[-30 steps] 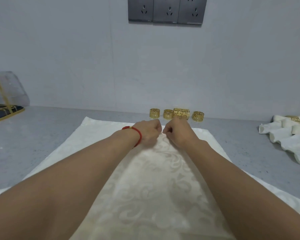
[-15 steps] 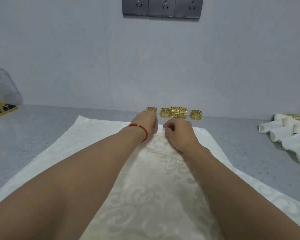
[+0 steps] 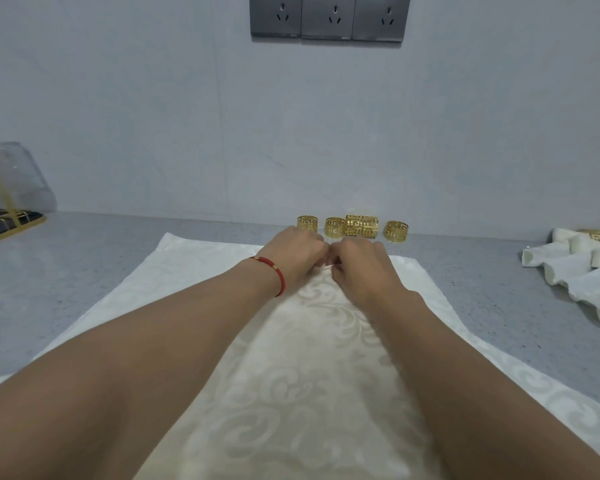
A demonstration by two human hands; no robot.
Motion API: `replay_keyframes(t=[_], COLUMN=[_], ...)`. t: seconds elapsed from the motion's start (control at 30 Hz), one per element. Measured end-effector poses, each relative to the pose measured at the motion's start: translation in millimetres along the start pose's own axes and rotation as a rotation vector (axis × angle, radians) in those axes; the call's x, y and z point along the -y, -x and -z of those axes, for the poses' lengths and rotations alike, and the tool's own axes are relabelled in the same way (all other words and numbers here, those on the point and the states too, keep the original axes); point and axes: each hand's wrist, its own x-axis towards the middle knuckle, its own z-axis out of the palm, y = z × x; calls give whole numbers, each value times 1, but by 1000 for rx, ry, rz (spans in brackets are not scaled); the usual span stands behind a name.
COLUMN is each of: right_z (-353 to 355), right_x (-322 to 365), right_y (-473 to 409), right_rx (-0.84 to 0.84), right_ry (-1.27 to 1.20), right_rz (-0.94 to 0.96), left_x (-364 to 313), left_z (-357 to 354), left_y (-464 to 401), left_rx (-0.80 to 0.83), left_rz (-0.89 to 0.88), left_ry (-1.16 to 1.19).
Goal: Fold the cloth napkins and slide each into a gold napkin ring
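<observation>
Obstacles: row of gold fretwork metal napkin rings (image 3: 352, 227) by the wall, just beyond both hands. Ringed cream napkins (image 3: 582, 268) heaped far right. Clear gold-trimmed stand (image 3: 6, 199) far left. Free passage: bare grey speckled countertop (image 3: 84, 258) either side of the spread cream damask cloth (image 3: 309, 358).

Fingertips of both hands (image 3: 329, 259) concealed behind knuckles; grip on the cream damask cloth napkin (image 3: 312, 358) unverifiable. Napkin's near portion cut by bottom edge. Leftmost gold fretwork metal napkin ring (image 3: 307, 223) partly hidden. Ringed cream napkins (image 3: 582, 268) cropped at right edge.
</observation>
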Motion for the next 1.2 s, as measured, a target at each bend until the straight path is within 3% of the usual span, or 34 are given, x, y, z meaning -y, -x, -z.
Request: replay_keyframes(t=[0.1, 0.2, 0.37, 0.47, 0.7, 0.87, 1.0, 1.2], right_z=[4, 6, -1, -6, 1, 24, 32, 29], right_x=[-5, -4, -10, -16, -14, -7, -6, -7], right_y=[1, 3, 3, 3, -1, -6, -7, -7], right_rx=[40, 87, 39, 51, 82, 238, 354, 288], right_ry=[-48, -117, -387, -431, -188, -38, -107, -96], right_rz=[32, 18, -141, -150, -14, 75, 45, 48], left_x=[6, 3, -5, -9, -16, -21, -16, -8], left_z=[-6, -12, -26, -31, -28, -10, 3, -6], left_y=[4, 11, 19, 17, 19, 17, 17, 23], left_rx=[-1, 8, -176, -158, -201, -101, 57, -70], left_rz=[31, 196, 451, 460, 408, 352, 430, 529], left_ry=[154, 381, 634, 539, 331, 87, 349, 536])
